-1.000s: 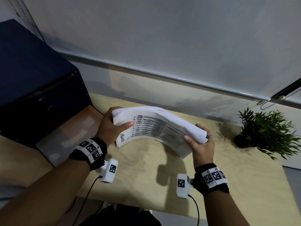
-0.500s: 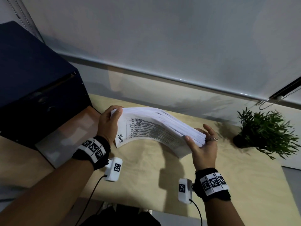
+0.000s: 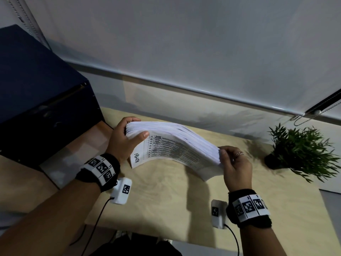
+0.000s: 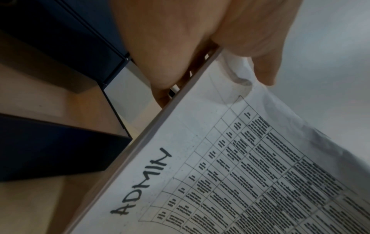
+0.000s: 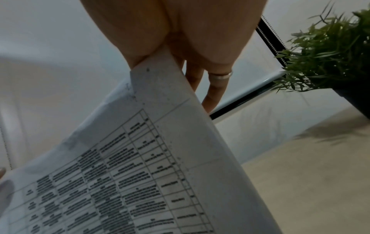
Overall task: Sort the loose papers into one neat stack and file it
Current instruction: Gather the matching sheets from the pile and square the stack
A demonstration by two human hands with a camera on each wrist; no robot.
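white paper stack (image 3: 173, 143) with black table print, dark navy cabinet (image 3: 36, 93), green plant (image 3: 302, 150), pale wood desk (image 3: 166, 200).

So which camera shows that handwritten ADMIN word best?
The left wrist view: ADMIN fills it large and sharp on the paper stack. The head view shows it small near the left hand. The right wrist view misses it.

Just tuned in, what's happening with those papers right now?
A person holds a thick stack of papers above the wooden table, gripping one short end in the left hand and the other in the right hand. The stack bows upward between them, and its edges look fanned rather than flush. The sheet facing the person has a printed table and "ADMIN" handwritten on it. A dark cabinet stands to the left, a potted plant to the right. Nothing is filed yet.
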